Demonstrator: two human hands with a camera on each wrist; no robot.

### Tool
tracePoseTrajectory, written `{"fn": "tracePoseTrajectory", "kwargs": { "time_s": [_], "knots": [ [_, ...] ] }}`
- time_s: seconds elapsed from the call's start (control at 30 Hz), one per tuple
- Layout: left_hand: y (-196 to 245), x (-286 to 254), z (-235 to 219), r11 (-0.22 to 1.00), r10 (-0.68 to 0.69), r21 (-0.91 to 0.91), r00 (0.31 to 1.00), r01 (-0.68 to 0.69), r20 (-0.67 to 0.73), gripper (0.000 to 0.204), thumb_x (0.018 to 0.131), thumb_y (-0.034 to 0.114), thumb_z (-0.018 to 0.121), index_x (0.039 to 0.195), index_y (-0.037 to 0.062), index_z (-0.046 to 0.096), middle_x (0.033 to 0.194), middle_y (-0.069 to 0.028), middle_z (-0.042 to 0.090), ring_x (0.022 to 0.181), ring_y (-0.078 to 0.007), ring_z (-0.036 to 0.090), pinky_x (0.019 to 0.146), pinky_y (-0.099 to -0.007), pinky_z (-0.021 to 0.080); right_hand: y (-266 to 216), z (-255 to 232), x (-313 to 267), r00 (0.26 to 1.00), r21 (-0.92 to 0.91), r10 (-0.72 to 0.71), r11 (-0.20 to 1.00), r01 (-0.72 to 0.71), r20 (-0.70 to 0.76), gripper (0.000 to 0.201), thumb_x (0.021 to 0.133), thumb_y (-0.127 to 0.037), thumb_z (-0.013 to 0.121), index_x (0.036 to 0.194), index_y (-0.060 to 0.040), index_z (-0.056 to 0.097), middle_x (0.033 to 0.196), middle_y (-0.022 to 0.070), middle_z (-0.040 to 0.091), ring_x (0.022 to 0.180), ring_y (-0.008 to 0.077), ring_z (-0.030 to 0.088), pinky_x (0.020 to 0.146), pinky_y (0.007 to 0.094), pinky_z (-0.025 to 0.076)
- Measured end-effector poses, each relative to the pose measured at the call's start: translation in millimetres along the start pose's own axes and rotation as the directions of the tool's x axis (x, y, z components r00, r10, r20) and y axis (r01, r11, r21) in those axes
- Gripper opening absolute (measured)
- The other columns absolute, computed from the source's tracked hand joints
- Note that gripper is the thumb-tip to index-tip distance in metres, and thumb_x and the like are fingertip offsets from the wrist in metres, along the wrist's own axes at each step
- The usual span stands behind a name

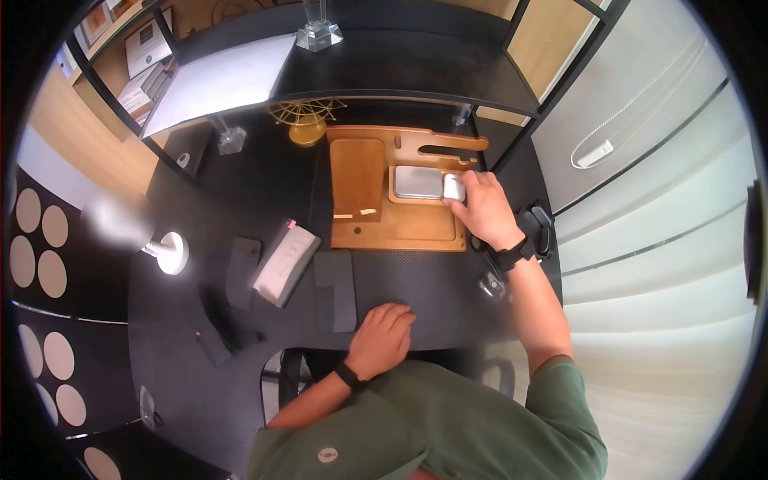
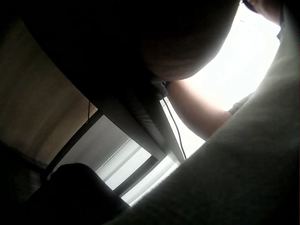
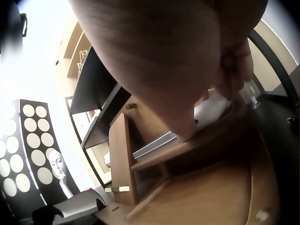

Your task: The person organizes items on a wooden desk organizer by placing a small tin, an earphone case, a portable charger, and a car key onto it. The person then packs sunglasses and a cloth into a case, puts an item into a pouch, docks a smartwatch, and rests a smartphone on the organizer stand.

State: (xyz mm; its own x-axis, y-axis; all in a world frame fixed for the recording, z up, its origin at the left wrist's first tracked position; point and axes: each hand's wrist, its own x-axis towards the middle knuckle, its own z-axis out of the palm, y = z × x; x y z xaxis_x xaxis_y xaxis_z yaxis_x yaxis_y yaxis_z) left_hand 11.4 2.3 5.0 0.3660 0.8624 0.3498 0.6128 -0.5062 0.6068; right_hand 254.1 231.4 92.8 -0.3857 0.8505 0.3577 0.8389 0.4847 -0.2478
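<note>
At the right end of a wooden desk organizer (image 1: 358,180), my right hand (image 1: 490,210) pinches a small white rounded case (image 1: 454,188), like an earbud case. The right wrist view has the thumb on one side of the white case (image 3: 211,111) and the fingers on the other. Beside it, a silver flat box (image 1: 418,182) lies in the same raised wooden tray. My left hand (image 1: 382,340) rests at the desk's front edge, fingers loosely bent and holding nothing. In the left wrist view it is mostly dark.
Left of the organizer lie a pale pencil case (image 1: 286,262), a dark grey flat case (image 1: 334,291) and other dark items. A white lamp (image 1: 171,253) stands farther left. Black glasses-like items (image 1: 538,226) sit right of my hand. A black shelf (image 1: 400,68) overhangs the back.
</note>
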Motion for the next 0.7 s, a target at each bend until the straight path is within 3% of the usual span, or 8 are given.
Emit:
{"fn": "tracePoseTrajectory", "kwargs": {
  "time_s": [0.23, 0.53, 0.6, 0.7],
  "knots": [
    [0, -1, 2, 1.000, 0.009, -0.002, 1.000, -0.009, -0.011, 0.030, 0.091, 0.007, 0.074, 0.120, 0.0028, 0.071, 0.131, -0.0132, 0.068, 0.125, -0.0362, 0.063, 0.109, -0.0490, 0.051, -3, -1, -12, 0.997, 0.067, 0.044, 0.997, -0.040, -0.066, 0.040, 0.093, -0.021, 0.082, 0.123, -0.0010, 0.066, 0.123, 0.0204, 0.071, 0.115, 0.0404, 0.065, 0.103, 0.0497, 0.052],
    [0, 2, 1, 1.000, 0.004, -0.002, 1.000, -0.004, -0.007, 0.030, 0.090, 0.007, 0.076, 0.119, 0.0038, 0.072, 0.131, -0.0129, 0.069, 0.124, -0.0361, 0.064, 0.109, -0.0493, 0.051, 5, 9, -16, 0.997, 0.074, -0.005, 0.997, 0.010, -0.071, 0.039, 0.095, -0.015, 0.079, 0.128, -0.0011, 0.064, 0.138, 0.0207, 0.067, 0.121, 0.0425, 0.064, 0.106, 0.0502, 0.053],
    [0, 0, 2, 1.000, -0.012, -0.003, 1.000, 0.012, 0.001, 0.030, 0.090, 0.007, 0.075, 0.119, 0.0039, 0.072, 0.130, -0.0129, 0.069, 0.124, -0.0361, 0.064, 0.108, -0.0489, 0.051, 4, 6, -30, 0.990, 0.152, 0.063, 0.987, -0.044, -0.128, 0.038, 0.098, -0.015, 0.078, 0.129, -0.0005, 0.062, 0.148, 0.0243, 0.062, 0.130, 0.0454, 0.062, 0.110, 0.0506, 0.052],
    [1, 1, 1, 1.000, -0.004, 0.018, 1.000, 0.004, -0.002, 0.029, 0.092, 0.009, 0.072, 0.120, 0.0028, 0.071, 0.129, -0.0125, 0.069, 0.123, -0.0342, 0.064, 0.109, -0.0473, 0.050, 1, -12, -64, 0.985, 0.228, 0.140, 0.967, -0.114, -0.100, 0.037, 0.100, -0.013, 0.076, 0.131, -0.0003, 0.060, 0.155, 0.0272, 0.056, 0.137, 0.0481, 0.059, 0.114, 0.0498, 0.051]
  ]
}}
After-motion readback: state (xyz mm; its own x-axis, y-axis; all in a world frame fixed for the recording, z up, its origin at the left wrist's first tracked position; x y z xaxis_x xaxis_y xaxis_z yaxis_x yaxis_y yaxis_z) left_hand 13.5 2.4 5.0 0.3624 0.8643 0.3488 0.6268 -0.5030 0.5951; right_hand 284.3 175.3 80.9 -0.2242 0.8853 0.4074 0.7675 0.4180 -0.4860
